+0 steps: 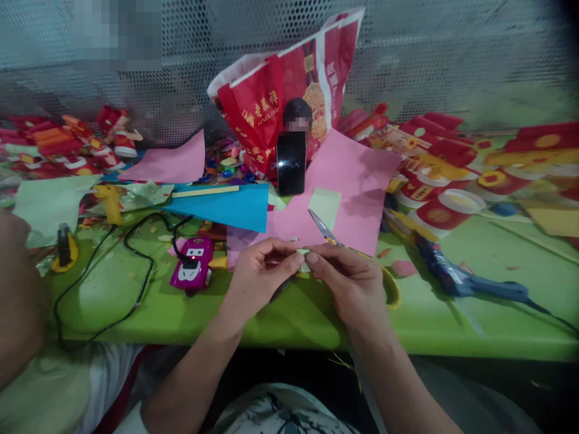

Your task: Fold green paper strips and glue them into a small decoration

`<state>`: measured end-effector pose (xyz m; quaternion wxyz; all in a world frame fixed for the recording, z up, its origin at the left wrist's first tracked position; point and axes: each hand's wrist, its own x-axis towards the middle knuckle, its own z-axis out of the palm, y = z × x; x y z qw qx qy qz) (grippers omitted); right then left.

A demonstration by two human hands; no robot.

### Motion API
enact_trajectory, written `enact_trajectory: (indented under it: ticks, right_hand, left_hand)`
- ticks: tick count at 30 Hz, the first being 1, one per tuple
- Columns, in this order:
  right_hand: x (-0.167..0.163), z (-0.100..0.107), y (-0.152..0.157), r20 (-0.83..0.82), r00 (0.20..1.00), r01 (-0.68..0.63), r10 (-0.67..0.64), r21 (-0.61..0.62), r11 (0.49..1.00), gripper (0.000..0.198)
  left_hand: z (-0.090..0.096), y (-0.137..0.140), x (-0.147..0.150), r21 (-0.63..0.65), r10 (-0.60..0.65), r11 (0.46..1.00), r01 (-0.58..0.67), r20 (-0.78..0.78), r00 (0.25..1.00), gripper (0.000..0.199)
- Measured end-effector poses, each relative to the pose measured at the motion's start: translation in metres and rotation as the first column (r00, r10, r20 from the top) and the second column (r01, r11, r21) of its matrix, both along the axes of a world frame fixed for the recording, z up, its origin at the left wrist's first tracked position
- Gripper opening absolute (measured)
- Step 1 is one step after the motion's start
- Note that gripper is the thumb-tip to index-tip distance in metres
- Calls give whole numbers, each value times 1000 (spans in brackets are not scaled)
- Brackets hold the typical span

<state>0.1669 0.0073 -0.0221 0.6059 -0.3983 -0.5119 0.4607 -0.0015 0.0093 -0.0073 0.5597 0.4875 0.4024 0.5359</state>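
1 red bag [253, 108] stands behind 1 upright black phone [291, 172].

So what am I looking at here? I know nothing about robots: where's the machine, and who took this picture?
There's no machine arm here, just a person's two bare hands. The one picture comes from a camera worn on that person's head, looking forward and down, so their forearms reach in from the bottom.

The left hand and right hand meet in the middle, their fingers pinching a small piece of pale green paper.

On the green table lie scissors, partly hidden by the right hand, a sheet of blue paper and a pink power socket. A glue gun lies to the right. Further back, a phone stands before a red bag.

At the left edge is part of another person.
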Motion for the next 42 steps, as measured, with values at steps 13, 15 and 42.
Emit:
enact_trajectory:
  ticks: [13, 15, 42]
  right_hand:
    - [-2, -1, -6, 275, 960, -126, 53, 257, 958, 43]
    - [-1, -1, -5, 330, 944, -114, 9, 298, 948, 37]
    - [-7, 6, -3, 85, 996, -3, 0, 43, 999, 11]
  left_hand:
    - [-1, 6, -5, -208, 62, 978, -19, 202, 977, 24]
    - [-2, 6, -4, -181, 51, 983, -16, 193, 980, 23]
    - [-3, 2, -3, -117, -33, 991, 63, 242, 970, 20]
